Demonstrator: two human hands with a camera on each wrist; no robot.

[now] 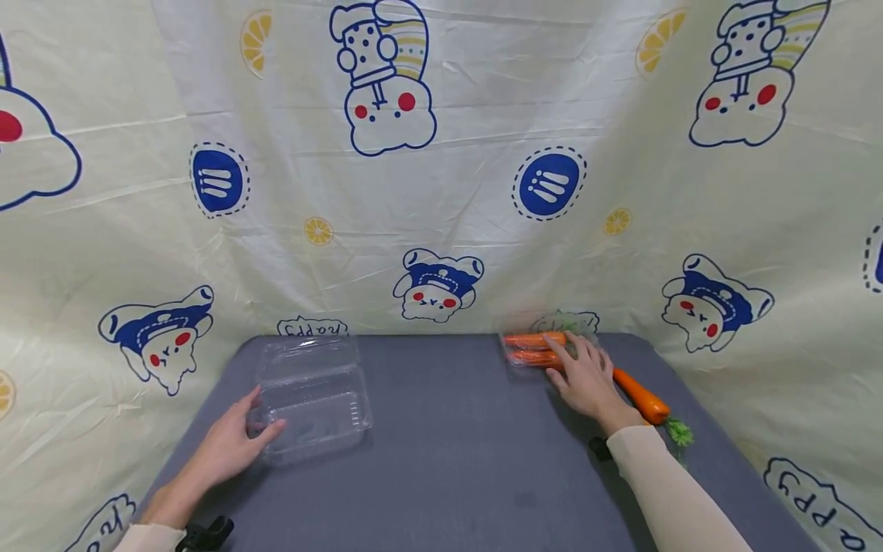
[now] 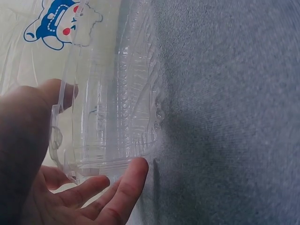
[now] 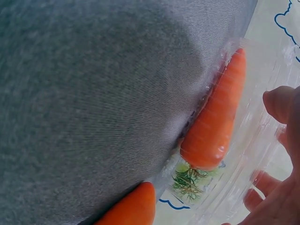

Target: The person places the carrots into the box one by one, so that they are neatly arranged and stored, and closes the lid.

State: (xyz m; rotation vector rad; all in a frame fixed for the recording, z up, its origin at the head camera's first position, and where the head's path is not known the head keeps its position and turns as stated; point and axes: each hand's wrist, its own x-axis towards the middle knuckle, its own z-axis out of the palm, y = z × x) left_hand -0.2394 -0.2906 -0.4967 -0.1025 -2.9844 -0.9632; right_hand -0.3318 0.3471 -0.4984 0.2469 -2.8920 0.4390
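Note:
In the head view, my left hand [image 1: 231, 441] is at the near left edge of a bare, clear plastic clamshell box [image 1: 313, 410] whose lid stands raised at the back. The left wrist view shows the thumb and spread fingers about a corner of this box [image 2: 136, 108]; firm contact cannot be told. My right hand [image 1: 586, 376] reaches over a second clear box [image 1: 509, 366] holding orange carrots [image 1: 531, 358], its fingers spread. In the right wrist view, a carrot [image 3: 215, 112] with green leaves lies inside that box, with the fingers [image 3: 267, 183] near its plastic.
A loose carrot [image 1: 645, 399] with a green top [image 1: 679, 431] lies right of my right hand on the grey table [image 1: 441, 452]. A cream cloth [image 1: 441, 199] with cartoon prints hangs behind and at both sides.

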